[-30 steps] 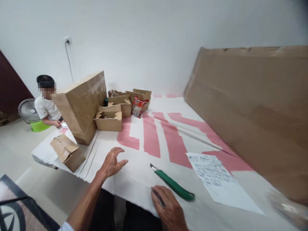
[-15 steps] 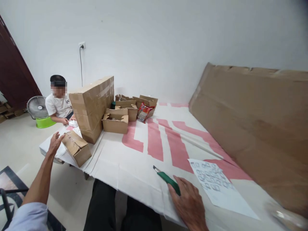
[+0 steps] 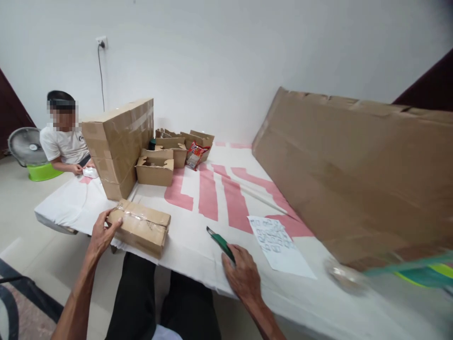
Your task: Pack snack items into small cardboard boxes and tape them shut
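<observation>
My left hand (image 3: 103, 230) grips the left end of a small taped cardboard box (image 3: 143, 224), its thumb on the near side and fingers behind. The box lies at the table's near edge in front of my legs, with clear tape along its top seam. In my right hand (image 3: 243, 274) is a green utility knife (image 3: 223, 245), low over the tabletop, its blade end pointing away to the left. A white sheet with small printed drawings (image 3: 279, 245) lies to the right of this hand.
Stacked cartons (image 3: 120, 146) stand at the left, beside open cardboard trays (image 3: 155, 174) and a red snack packet (image 3: 195, 155). A large cardboard panel (image 3: 347, 174) leans along the right. A roll of clear tape (image 3: 345, 274) sits near it, blurred. Another person (image 3: 65, 141) sits at the far left.
My left hand has brought the small box rightward along the near edge and turned it more crosswise. My right hand keeps the knife at the table. The view has shifted to the right.
</observation>
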Demonstrator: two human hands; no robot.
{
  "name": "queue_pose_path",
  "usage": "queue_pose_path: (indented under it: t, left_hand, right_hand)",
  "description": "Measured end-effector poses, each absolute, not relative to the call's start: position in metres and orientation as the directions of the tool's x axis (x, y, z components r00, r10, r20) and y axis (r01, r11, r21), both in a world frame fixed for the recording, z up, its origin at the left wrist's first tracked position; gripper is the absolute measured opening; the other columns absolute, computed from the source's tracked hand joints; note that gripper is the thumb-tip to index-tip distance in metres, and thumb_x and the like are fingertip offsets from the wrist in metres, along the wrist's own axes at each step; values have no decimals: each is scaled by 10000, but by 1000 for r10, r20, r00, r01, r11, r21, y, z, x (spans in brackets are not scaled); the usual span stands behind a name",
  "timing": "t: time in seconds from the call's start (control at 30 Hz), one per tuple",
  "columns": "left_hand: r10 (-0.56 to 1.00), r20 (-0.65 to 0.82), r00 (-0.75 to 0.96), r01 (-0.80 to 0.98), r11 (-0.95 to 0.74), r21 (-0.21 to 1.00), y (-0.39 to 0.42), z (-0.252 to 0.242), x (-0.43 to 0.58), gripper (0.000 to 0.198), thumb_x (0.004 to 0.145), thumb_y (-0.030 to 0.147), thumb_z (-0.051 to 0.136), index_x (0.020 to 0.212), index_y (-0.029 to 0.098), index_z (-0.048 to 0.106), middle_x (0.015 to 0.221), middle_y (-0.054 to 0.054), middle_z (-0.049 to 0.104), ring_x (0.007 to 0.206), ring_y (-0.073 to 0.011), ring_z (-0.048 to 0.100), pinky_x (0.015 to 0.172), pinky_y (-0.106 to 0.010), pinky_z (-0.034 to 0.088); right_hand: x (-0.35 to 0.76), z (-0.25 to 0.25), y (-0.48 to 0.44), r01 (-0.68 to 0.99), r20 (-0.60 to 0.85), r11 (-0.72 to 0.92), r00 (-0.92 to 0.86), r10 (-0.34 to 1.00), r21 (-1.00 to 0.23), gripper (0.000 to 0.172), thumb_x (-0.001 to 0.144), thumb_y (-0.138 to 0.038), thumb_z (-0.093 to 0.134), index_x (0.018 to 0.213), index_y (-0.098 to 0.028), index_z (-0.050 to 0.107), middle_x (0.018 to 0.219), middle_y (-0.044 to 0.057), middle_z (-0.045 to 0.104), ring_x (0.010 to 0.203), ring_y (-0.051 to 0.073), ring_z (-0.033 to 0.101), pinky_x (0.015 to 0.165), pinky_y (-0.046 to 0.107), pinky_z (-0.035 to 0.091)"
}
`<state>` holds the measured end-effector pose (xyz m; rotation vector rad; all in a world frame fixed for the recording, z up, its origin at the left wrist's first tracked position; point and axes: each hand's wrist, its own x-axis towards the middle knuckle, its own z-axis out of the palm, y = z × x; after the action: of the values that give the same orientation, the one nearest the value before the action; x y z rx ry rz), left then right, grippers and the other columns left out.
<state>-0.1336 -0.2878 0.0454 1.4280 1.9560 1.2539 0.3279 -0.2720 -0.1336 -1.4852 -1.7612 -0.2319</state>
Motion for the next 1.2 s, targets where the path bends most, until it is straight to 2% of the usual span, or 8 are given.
queue_pose_path:
  t: [0.17, 0.27, 0.33, 0.43, 0.67, 0.9, 1.07, 1.2]
  left_hand:
    - [998, 16, -59, 340, 5, 940, -295, 37, -124, 1052, 594, 578, 940, 1509, 264, 525, 1574, -179, 529, 1354, -387, 588, 979, -442, 593]
    - [992, 32, 121, 224, -58, 973, -285, 35, -127, 1223, 528, 513, 997, 1587, 285, 431, 1706, -173, 371, 1563, -423, 370, 1186, -498, 463]
    - [984, 30, 176, 181, -62, 982, -278, 36, -124, 1277, 522, 502, 1003, 1617, 281, 384, 1713, -160, 364, 1585, -414, 335, 1267, -510, 363]
    - [980, 38, 197, 167, -72, 983, -275, 36, -113, 1267, 521, 506, 1001, 1605, 260, 394, 1673, -149, 423, 1565, -409, 369, 1302, -513, 307]
    - [977, 138, 165, 204, -171, 964, -296, 28, -86, 1230, 538, 538, 1008, 1567, 266, 392, 1582, -193, 483, 1493, -410, 459, 1239, -537, 393]
    - [970, 137, 203, 284, -192, 939, -321, 23, -62, 1253, 566, 537, 993, 1607, 292, 340, 1641, -172, 410, 1546, -434, 363, 1263, -587, 327]
    - [942, 74, 327, 203, -147, 968, -325, 2, -52, 1291, 605, 360, 942, 1665, 320, 206, 1725, -158, 296, 1610, -414, 254, 1277, -583, 281]
    - [943, 70, 325, 117, -113, 987, -327, -10, -46, 1245, 606, 292, 913, 1663, 298, 255, 1700, -158, 353, 1605, -395, 275, 1289, -530, 270]
  right_hand:
    - [327, -134, -273, 875, 661, 298, 32, 750, -380, 366, 1032, -400, 464, 1234, -168, 662, 1151, 163, 689, 1049, 305, 623, 925, 482, 534]
    - [327, -135, -273, 866, 665, 303, 44, 746, -397, 376, 1037, -411, 452, 1235, -172, 665, 1161, 164, 689, 1061, 305, 619, 930, 489, 535]
    - [327, -136, -273, 863, 670, 307, 46, 741, -400, 381, 1041, -415, 448, 1237, -172, 665, 1163, 166, 690, 1067, 305, 619, 930, 490, 537]
    - [328, -136, -273, 861, 675, 316, 41, 737, -398, 371, 1040, -409, 461, 1232, -166, 664, 1163, 170, 694, 1063, 303, 625, 931, 490, 542]
    - [329, -140, -274, 852, 661, 314, 49, 749, -418, 380, 1029, -417, 475, 1244, -169, 667, 1186, 173, 689, 1098, 311, 619, 960, 510, 539]
    - [331, -140, -277, 847, 626, 301, 48, 778, -439, 381, 1013, -404, 485, 1257, -173, 664, 1193, 176, 690, 1125, 322, 616, 993, 523, 526]
    - [334, -144, -278, 840, 620, 311, 38, 784, -444, 404, 1005, -398, 452, 1253, -156, 662, 1188, 193, 686, 1135, 334, 611, 1002, 535, 520]
    - [338, -148, -279, 841, 616, 316, 26, 787, -440, 421, 987, -390, 444, 1258, -150, 657, 1199, 203, 678, 1136, 336, 607, 994, 530, 520]
